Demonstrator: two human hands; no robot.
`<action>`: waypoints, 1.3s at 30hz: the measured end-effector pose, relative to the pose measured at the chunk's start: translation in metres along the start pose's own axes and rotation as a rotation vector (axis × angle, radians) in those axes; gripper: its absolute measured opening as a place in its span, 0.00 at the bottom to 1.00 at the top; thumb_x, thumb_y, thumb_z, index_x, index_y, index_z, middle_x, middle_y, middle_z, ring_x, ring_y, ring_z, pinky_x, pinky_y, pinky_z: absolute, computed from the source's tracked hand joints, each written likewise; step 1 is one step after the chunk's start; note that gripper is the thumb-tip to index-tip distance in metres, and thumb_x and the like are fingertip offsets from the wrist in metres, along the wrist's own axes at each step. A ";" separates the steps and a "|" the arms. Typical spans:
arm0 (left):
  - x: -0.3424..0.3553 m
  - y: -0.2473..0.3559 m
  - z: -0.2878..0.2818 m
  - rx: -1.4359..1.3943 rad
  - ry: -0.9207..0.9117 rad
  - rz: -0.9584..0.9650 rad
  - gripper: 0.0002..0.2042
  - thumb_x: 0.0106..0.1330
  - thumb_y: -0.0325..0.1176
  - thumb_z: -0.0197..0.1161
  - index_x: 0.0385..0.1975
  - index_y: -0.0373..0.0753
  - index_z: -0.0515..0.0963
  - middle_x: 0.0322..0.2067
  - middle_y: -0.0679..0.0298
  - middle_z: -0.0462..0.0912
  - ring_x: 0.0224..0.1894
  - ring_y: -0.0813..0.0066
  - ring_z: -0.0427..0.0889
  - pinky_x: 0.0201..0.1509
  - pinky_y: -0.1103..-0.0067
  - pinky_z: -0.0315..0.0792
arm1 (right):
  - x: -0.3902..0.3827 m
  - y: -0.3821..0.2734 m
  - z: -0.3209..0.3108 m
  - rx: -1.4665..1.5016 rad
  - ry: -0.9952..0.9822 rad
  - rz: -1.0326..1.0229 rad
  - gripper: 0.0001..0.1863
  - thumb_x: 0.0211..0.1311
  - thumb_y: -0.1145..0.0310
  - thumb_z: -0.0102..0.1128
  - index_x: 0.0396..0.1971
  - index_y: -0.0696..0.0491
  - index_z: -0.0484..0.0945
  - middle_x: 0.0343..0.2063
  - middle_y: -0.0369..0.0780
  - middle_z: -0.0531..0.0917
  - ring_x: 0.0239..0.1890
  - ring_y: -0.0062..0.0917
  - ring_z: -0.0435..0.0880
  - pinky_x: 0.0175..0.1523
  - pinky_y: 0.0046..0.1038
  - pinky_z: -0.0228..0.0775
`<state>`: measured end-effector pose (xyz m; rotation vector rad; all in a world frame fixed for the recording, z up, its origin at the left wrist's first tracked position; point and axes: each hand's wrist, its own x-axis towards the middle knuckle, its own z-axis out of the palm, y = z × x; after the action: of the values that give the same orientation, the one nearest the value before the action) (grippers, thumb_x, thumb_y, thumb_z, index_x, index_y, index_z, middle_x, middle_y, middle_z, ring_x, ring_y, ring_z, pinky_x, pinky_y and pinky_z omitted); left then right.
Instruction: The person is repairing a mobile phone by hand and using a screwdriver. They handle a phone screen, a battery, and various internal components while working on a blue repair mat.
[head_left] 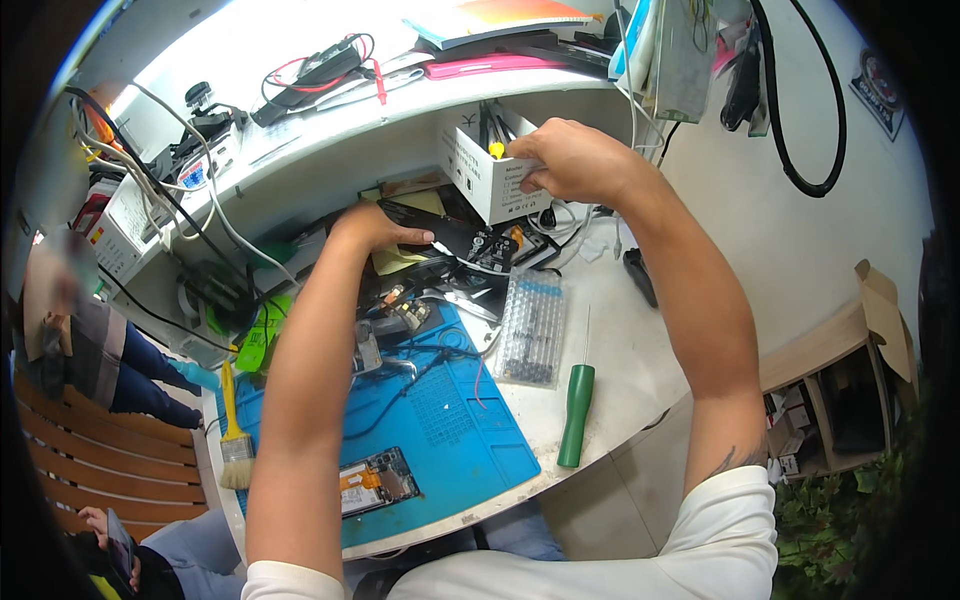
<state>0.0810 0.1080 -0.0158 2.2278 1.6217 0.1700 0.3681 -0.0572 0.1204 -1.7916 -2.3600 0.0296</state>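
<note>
My right hand (582, 158) grips the right-hand rim of a small white cardboard box (488, 185), thumb outside and fingertips at the top edge. Thin black-handled tools and one yellow-tipped tool (496, 150) stand in the box. Lower and to the left, my left hand (372, 228) is over a pile of phone parts, its thumb stretched out and the other fingers mostly hidden. Beside that thumb lie flat black pieces (470, 243) with white print. On the blue work mat (470, 400) rests an opened phone (380, 482) with its inner parts showing.
A green-handled screwdriver (577, 415) and a clear multi-compartment case (531, 328) lie right of the mat. A yellow-handled brush (234, 440) sits at the left edge. Cables (205, 150) hang from the shelf (290, 150). Another person (150, 560) sits at lower left.
</note>
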 end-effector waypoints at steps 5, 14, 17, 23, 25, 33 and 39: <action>0.006 -0.002 0.003 -0.003 -0.011 -0.038 0.76 0.25 0.67 0.97 0.72 0.14 0.70 0.67 0.32 0.83 0.70 0.42 0.85 0.77 0.67 0.78 | -0.010 0.002 0.010 0.066 0.079 -0.063 0.14 0.64 0.78 0.75 0.50 0.58 0.90 0.46 0.50 0.94 0.50 0.49 0.93 0.56 0.45 0.85; -0.018 0.009 0.003 -0.096 0.088 -0.066 0.80 0.31 0.60 0.98 0.80 0.17 0.55 0.71 0.32 0.79 0.68 0.43 0.87 0.69 0.64 0.85 | -0.044 -0.003 0.009 0.000 0.134 -0.220 0.11 0.64 0.75 0.75 0.45 0.59 0.87 0.44 0.52 0.93 0.47 0.51 0.93 0.54 0.47 0.85; -0.014 0.008 0.011 0.004 0.172 -0.052 0.78 0.33 0.60 0.97 0.79 0.17 0.56 0.70 0.33 0.80 0.63 0.44 0.91 0.59 0.63 0.90 | -0.064 -0.006 0.008 0.021 0.194 -0.282 0.10 0.64 0.76 0.76 0.41 0.61 0.84 0.41 0.53 0.91 0.45 0.54 0.91 0.51 0.48 0.84; -0.011 0.015 0.010 -0.155 0.116 -0.140 0.73 0.36 0.55 0.98 0.76 0.17 0.59 0.63 0.35 0.86 0.56 0.48 0.93 0.51 0.64 0.91 | -0.101 -0.010 0.006 0.072 0.236 -0.291 0.10 0.62 0.77 0.77 0.39 0.60 0.82 0.39 0.51 0.90 0.45 0.52 0.90 0.50 0.47 0.84; -0.007 0.004 0.010 -0.276 0.091 -0.159 0.70 0.37 0.51 0.99 0.76 0.16 0.59 0.59 0.36 0.88 0.51 0.50 0.94 0.48 0.65 0.91 | -0.112 -0.011 0.006 0.089 0.244 -0.283 0.11 0.61 0.77 0.78 0.38 0.59 0.82 0.38 0.49 0.89 0.44 0.50 0.89 0.49 0.46 0.83; 0.011 -0.008 0.011 -0.455 0.066 -0.216 0.37 0.48 0.39 0.95 0.50 0.21 0.81 0.46 0.44 0.91 0.36 0.60 0.92 0.44 0.68 0.90 | -0.176 -0.018 0.005 0.085 0.281 -0.198 0.12 0.59 0.79 0.78 0.39 0.59 0.83 0.35 0.46 0.87 0.41 0.46 0.88 0.45 0.43 0.80; 0.014 -0.022 0.018 -1.269 0.035 -0.153 0.17 0.68 0.24 0.80 0.49 0.22 0.83 0.47 0.43 0.91 0.42 0.53 0.96 0.47 0.63 0.92 | -0.225 -0.016 0.014 0.148 0.269 -0.102 0.13 0.56 0.81 0.80 0.39 0.59 0.85 0.35 0.45 0.88 0.41 0.43 0.88 0.45 0.42 0.80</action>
<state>0.0717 0.1226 -0.0419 1.1090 1.1213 0.8975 0.4088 -0.2752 0.0793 -1.5031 -2.1926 -0.0460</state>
